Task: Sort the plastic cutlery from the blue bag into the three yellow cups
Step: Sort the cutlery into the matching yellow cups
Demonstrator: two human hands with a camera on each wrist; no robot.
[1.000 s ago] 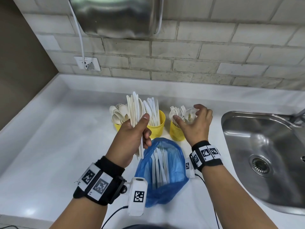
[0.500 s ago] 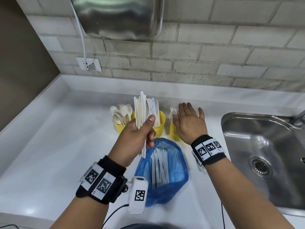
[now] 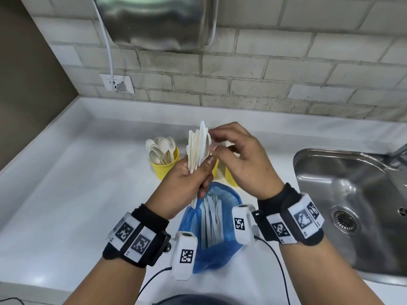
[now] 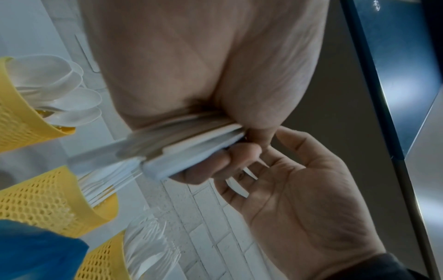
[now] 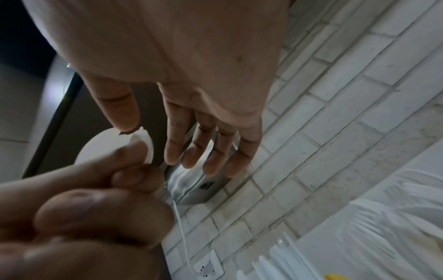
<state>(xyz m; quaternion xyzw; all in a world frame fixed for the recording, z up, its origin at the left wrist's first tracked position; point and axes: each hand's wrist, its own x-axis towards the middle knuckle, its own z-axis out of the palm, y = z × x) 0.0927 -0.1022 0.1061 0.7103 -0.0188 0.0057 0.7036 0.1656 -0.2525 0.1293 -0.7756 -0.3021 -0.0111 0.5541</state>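
My left hand's fingers (image 3: 206,183) were clenched around a fanned bundle of flat white plastic knives (image 3: 198,148), thumb pressed across the front, the handles poking out below my fist. My right hand (image 3: 240,159) had its thumb and forefinger touching the top edge of the outermost blade while the other fingers hung relaxed; I could not tell whether that pinch had closed.

The bundle stood upright, long axis vertical, directly left of my right fingertips, so the right hand was the one placed to peel a knife off. The serrated blades overlapped closely and looked slippery, likely to come away in pairs.

Behind it stood three yellow perforated plastic cups; the left cup (image 3: 164,169) held white spoons. The crumpled blue plastic bag (image 3: 229,249) lay below my hands, with more white cutlery inside.
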